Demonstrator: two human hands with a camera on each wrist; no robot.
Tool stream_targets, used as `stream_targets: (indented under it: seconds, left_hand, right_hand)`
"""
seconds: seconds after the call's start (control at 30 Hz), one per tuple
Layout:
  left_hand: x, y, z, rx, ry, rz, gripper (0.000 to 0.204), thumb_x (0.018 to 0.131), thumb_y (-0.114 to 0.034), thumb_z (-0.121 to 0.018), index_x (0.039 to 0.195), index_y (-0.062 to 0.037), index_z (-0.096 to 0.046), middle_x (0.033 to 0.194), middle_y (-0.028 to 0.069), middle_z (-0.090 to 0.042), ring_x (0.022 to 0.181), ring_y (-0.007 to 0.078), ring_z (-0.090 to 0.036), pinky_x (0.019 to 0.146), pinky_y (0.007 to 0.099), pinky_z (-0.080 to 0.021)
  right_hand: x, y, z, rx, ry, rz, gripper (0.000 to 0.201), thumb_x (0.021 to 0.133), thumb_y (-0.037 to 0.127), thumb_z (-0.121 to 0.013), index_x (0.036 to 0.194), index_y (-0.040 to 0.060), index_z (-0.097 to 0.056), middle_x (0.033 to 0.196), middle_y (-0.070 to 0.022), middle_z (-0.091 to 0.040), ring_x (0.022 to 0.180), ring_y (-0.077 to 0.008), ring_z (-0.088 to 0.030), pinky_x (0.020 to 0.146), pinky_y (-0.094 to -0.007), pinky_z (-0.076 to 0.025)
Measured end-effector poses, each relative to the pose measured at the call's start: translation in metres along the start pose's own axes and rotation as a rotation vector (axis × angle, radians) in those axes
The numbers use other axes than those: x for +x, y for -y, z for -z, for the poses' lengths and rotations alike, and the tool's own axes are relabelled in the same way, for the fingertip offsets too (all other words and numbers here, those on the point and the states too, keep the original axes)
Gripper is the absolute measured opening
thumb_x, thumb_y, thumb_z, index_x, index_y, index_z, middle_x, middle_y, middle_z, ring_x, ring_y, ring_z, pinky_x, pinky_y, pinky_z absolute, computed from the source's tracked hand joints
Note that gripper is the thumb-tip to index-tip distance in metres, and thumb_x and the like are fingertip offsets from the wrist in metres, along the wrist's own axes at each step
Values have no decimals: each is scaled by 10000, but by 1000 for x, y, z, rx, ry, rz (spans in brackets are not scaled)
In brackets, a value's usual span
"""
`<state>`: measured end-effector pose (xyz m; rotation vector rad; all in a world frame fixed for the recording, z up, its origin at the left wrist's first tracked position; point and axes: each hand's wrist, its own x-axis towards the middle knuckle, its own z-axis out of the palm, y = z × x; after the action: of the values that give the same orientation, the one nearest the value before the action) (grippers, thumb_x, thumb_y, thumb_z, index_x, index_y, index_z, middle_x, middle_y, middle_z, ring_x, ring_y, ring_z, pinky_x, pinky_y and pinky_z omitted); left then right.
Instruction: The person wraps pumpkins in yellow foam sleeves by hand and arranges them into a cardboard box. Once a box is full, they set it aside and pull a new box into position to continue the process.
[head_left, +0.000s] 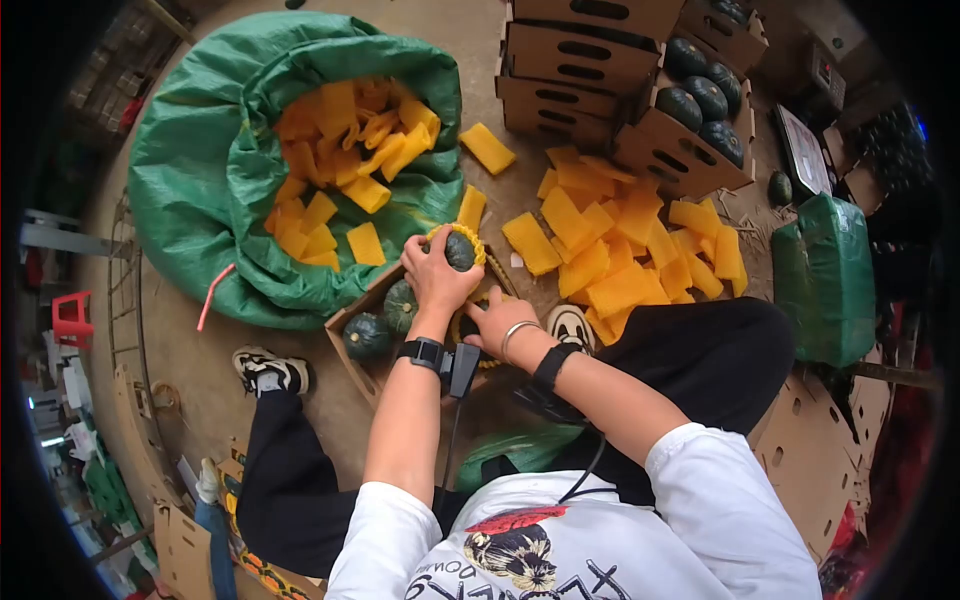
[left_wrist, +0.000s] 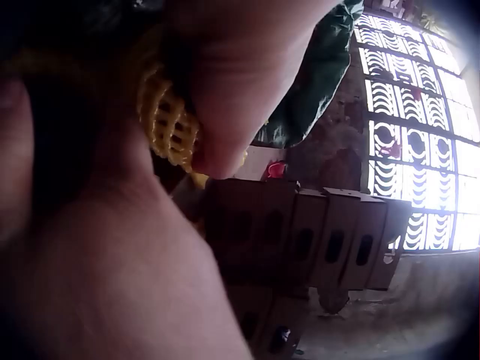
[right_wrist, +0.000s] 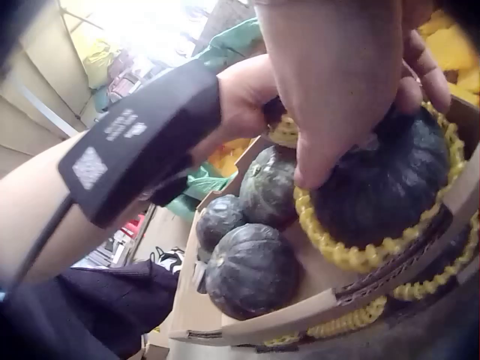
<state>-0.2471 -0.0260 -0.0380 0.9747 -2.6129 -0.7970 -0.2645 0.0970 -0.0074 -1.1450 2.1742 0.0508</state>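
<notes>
Squash in hand: a dark green round squash (head_left: 459, 250) half wrapped in a yellow foam mesh sleeve (head_left: 478, 243), held above the 12 o'clock end of the open carton.
Left hand: the left hand (head_left: 435, 272) is clamped around that squash, fingers curled over its top; the left wrist view shows the mesh (left_wrist: 166, 120) pressed against the fingers.
Right hand: the right hand (head_left: 497, 322) sits at 3 o'clock of the left wrist, fingertips pressing down on a second dark green squash (right_wrist: 382, 184), which lies in its own yellow mesh sleeve (right_wrist: 352, 251) inside the carton. Whether the fingers pinch the mesh or only press on it cannot be told.
Carton: a brown cardboard box (head_left: 352, 318) on the floor between the person's legs; three bare dark green squashes (right_wrist: 251, 270) lie in its 8 o'clock half.
Progress (judgement): two squashes carry mesh and three in the carton appear unwrapped, so the packing looks partly done.
Supply: loose yellow-orange foam pieces (head_left: 610, 250) lie on the floor at 2 o'clock of the carton; more fill a green woven sack (head_left: 200, 160) at 10 o'clock.
Surroundings: stacked brown cartons (head_left: 580, 70) stand at 1 o'clock, one open with dark squashes (head_left: 700, 100).
</notes>
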Motion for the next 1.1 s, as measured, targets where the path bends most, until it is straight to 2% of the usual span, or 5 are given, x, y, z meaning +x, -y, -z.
stream_targets:
  seconds: [0.3, 0.43, 0.67, 1.0, 1.1]
  left_hand:
    - [-6, -11, -11, 369, 205, -6, 750, 562, -314, -774, 1245, -228, -475, 1242, 137, -346, 1183, 369, -317, 894, 536, -379]
    - [-2, -11, 3, 345, 355, 27, 780, 619, -391, -777, 1296, -223, -430, 1302, 141, -326, 1220, 374, -301, 912, 551, -367]
    - [-29, -4, 0, 418, 249, -106, 612, 774, -269, -687, 1333, -214, -446, 1373, 180, -365, 1194, 408, -352, 967, 552, -312]
    - [-4, 44, 13, -2, 382, -180, 580, 770, -188, -660, 1319, -159, -475, 1362, 142, -438, 1132, 387, -433, 926, 430, -440]
    - [-20, 62, 60, -757, 214, 274, 660, 783, -198, -688, 1359, -56, -399, 1252, 156, -520, 1042, 282, -542, 878, 367, -463]
  right_hand:
    - [0, -11, -2, 109, 33, -2, 490, 837, 413, -596, 1271, 205, -503, 1405, -273, -255, 1149, -385, -478, 922, -416, -439]
    - [29, -50, -2, 347, -19, 364, 262, 861, 278, -573, 1090, 176, -651, 1047, -211, -612, 980, -311, -603, 847, -425, -475]
    - [123, -146, -7, 532, -554, -304, 281, 837, 216, -511, 1025, 68, -658, 981, -173, -652, 914, -330, -621, 811, -382, -497]
    - [95, -100, 60, 117, -330, -212, 466, 776, 131, -554, 1239, 97, -513, 981, -219, -633, 936, -367, -600, 816, -417, -488]
    - [30, -57, 107, 158, -454, 11, 343, 758, 158, -575, 1087, 69, -619, 918, -201, -648, 879, -346, -621, 803, -411, -494]
